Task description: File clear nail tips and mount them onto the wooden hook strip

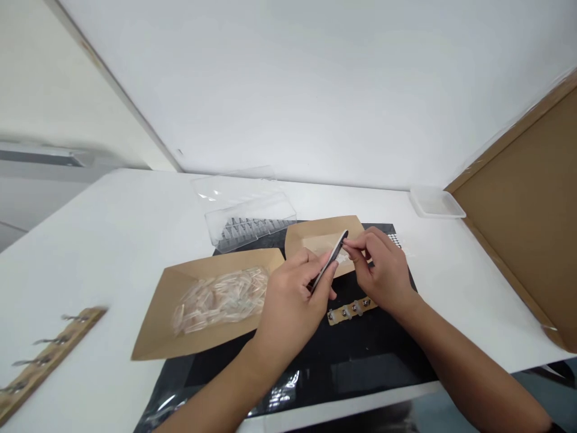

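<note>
My left hand (293,291) is closed around a slim, flat tool with a white edge and a dark face (334,255), its rounded tip pointing up and to the right; I cannot tell its exact kind. At that tip, the thumb and forefinger of my right hand (383,270) are pinched together, and whatever is between them is too small to make out. Both hands are above a black mat (351,361). Just below them lies a short wooden strip with several metal clips (352,310). Behind the hands, a small cardboard tray (301,233) contains whitish bits, partly hidden.
Left of my hands, a larger cardboard tray (155,300) holds many clear plastic pieces. A transparent lidded case (252,219) stands behind it. Another wooden strip with clips (54,355) lies at far left. A translucent shallow box (437,204) and a cardboard panel (532,198) are at right.
</note>
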Tool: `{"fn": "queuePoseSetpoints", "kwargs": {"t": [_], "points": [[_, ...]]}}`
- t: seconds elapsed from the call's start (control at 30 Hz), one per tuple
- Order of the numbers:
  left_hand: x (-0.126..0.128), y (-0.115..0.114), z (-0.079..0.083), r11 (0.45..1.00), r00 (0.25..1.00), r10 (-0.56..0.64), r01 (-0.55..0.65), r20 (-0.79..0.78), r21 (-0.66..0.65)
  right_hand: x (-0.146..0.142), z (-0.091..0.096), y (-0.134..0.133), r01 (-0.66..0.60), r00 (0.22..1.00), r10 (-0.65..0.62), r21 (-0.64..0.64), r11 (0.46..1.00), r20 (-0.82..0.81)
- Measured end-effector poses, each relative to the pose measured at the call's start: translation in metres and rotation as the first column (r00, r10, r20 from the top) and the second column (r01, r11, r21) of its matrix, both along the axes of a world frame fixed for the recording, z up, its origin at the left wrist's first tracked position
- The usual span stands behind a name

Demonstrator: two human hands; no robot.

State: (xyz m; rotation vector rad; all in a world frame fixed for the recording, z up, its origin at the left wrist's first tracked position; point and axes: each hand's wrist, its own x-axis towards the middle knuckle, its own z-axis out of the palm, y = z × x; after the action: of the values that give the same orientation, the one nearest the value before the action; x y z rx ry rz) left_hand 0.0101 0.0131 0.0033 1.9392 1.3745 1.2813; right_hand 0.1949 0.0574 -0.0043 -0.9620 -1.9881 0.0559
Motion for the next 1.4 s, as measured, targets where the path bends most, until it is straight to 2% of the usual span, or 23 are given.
{"fn": "queuePoseSetpoints", "kwargs": {"t": [0.1,0.27,0.43,0.57,0.73,0.87,0.97,1.1,1.4], "points": [[0.001,0.002,-0.004,0.996,1.000,0.016,-0.014,-0.020,0.087,-0.004,-0.002,0.001,0.003,1.000,-0.003,-0.024,1.000,0.007],[0.003,0.003,-0.008,0.992,1.000,0.018,-0.017,-0.006,0.122,-0.009,-0.003,0.000,-0.009,0.992,0.006,0.027,1.000,0.123],[0.003,0.002,-0.003,0.995,0.999,0.024,-0.021,-0.030,0.097,-0.014,-0.001,0.003,0.087,0.994,-0.095,0.124,0.988,0.052],[0.002,0.001,-0.001,0.996,0.998,0.042,-0.039,-0.036,0.085,-0.015,0.000,0.003,0.023,0.992,-0.035,0.101,0.995,0.118],[0.005,-0.001,-0.002,0.996,1.000,0.009,-0.007,-0.024,0.093,-0.014,0.003,0.003,0.075,0.996,-0.079,0.110,0.991,0.040],[0.006,-0.002,0.000,0.997,1.000,-0.007,0.009,-0.018,0.075,-0.010,0.011,0.000,0.026,0.994,-0.037,0.111,0.993,0.101],[0.004,-0.002,0.001,0.999,1.000,0.000,0.000,-0.004,0.041,-0.005,0.013,-0.004,0.006,0.999,-0.009,0.098,0.995,0.032],[0.003,-0.001,0.001,1.000,0.999,0.011,-0.010,0.042,-0.022,0.001,0.010,-0.005,0.012,1.000,-0.011,0.055,0.998,-0.011],[0.007,-0.002,0.003,1.000,1.000,-0.003,0.003,0.026,-0.025,-0.007,0.001,0.005,0.126,0.989,-0.137,0.160,0.979,0.057]]}}
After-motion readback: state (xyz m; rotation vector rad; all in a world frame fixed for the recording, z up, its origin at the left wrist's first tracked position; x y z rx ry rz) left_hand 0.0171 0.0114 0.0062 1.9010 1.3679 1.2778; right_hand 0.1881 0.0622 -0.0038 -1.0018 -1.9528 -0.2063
